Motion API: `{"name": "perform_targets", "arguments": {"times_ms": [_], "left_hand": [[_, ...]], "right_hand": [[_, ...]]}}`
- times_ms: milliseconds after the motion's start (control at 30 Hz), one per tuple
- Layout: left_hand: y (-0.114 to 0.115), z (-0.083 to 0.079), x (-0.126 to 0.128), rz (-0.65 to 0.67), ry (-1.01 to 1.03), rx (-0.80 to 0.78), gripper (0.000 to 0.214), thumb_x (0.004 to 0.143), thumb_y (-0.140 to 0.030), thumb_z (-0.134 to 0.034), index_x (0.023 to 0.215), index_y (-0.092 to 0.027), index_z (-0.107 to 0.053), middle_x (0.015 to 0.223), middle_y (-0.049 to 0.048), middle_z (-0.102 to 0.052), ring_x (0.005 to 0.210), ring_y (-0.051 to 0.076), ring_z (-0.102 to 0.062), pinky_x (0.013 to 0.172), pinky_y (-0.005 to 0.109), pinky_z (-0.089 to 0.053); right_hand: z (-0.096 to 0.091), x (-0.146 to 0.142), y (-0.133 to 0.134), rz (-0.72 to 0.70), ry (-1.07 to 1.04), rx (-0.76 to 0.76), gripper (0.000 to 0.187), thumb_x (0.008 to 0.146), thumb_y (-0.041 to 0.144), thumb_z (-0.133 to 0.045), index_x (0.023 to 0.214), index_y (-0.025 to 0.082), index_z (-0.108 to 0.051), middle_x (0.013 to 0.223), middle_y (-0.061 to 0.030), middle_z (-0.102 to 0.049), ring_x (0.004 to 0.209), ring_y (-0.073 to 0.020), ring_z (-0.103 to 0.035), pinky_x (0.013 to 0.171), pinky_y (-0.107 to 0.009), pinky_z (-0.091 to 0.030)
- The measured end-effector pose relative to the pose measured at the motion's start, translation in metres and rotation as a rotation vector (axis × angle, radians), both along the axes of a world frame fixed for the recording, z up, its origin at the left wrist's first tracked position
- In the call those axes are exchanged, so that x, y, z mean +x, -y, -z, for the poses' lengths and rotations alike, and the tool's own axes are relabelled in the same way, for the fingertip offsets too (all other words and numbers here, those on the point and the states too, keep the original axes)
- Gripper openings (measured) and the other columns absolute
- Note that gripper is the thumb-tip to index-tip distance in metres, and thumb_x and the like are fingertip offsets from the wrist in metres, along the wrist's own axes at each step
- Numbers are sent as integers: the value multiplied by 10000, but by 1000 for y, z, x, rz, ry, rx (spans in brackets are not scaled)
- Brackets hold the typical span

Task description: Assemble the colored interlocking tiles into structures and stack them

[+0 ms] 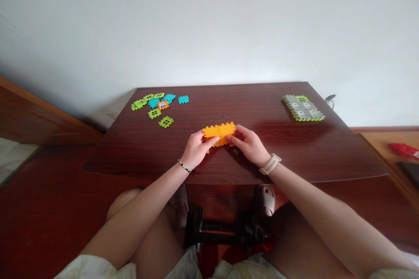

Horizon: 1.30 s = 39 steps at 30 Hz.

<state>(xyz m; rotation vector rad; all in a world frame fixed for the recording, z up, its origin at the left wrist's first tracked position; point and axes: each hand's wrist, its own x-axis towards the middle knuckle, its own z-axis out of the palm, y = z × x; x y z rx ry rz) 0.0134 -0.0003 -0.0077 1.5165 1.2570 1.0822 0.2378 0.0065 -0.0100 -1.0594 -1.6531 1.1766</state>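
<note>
Panels [211, 131], yellow-orange, apparently joined, pinched by both hands [194, 148] [249, 144] above the surface [225, 102]; uneven pressure might spring their seam [219, 130].

No text, label, brand, number or sign can be read anywhere in view, and even on the pale watch strap [270, 165], toward four o'clock from the centre, the small dark marks form no legible lettering.
</note>
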Motion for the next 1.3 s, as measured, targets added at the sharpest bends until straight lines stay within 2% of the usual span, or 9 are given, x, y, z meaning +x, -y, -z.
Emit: {"name": "perform_targets", "arguments": {"times_ms": [233,333,433,667,800,933,1033,1300], "left_hand": [[-2,3,1,-14,73,-20,347,862,-472,-820,964,-148,-753,868,57,-786,530,112,-597,475,231,-477],[-3,5,1,-35,195,-38,382,855,-454,-828,1082,-154,-759,1074,94,-807,763,175,-733,588,249,-599],[-4,7,1,-51,270,-68,433,838,-454,-852,1136,-155,-752,1187,112,-792,938,224,-770,659,269,-651],[-3,5,-1,-52,254,-102,441,827,-462,-868,1112,-143,-762,1141,120,-792,904,219,-759,592,236,-624],[-2,3,2,-50,295,-109,443,824,-455,-869,1120,-147,-752,1178,113,-778,972,223,-758,692,267,-666],[-2,4,2,-90,344,-113,415,807,-486,-875,1006,-158,-718,1102,75,-739,981,196,-735,772,284,-683],[-2,5,1,-115,346,-114,409,795,-496,-877,956,-166,-696,1028,49,-696,909,163,-698,695,249,-670],[0,0,1,-107,312,-92,378,797,-483,-871,891,-180,-665,932,23,-645,804,133,-638,577,196,-621]], "right_hand": [[1,-2,-1,7,-80,-70,371,948,586,-748,1056,233,-708,932,-35,-789,779,-206,-727,740,-337,-620],[0,-2,-1,30,-144,-125,426,919,633,-763,1082,242,-728,1026,-50,-803,801,-207,-744,748,-341,-649],[0,-2,-2,48,-162,-142,441,896,650,-789,1063,245,-737,1022,-51,-800,788,-202,-742,740,-341,-660],[1,-1,-2,42,-181,-143,439,876,647,-817,1019,241,-733,985,-41,-787,792,-191,-729,758,-336,-660],[2,-1,-3,66,-176,-149,446,877,663,-807,1024,249,-732,1020,-49,-785,836,-219,-738,776,-366,-677],[2,0,-4,105,-205,-159,461,871,680,-803,1035,256,-725,1085,-53,-772,969,-258,-748,834,-402,-698],[4,1,-5,133,-236,-167,472,881,681,-787,1064,253,-710,1106,-51,-751,984,-244,-735,839,-391,-699],[9,1,-7,145,-271,-179,472,870,669,-812,1021,253,-647,936,-6,-691,839,-191,-695,792,-373,-700]]}}
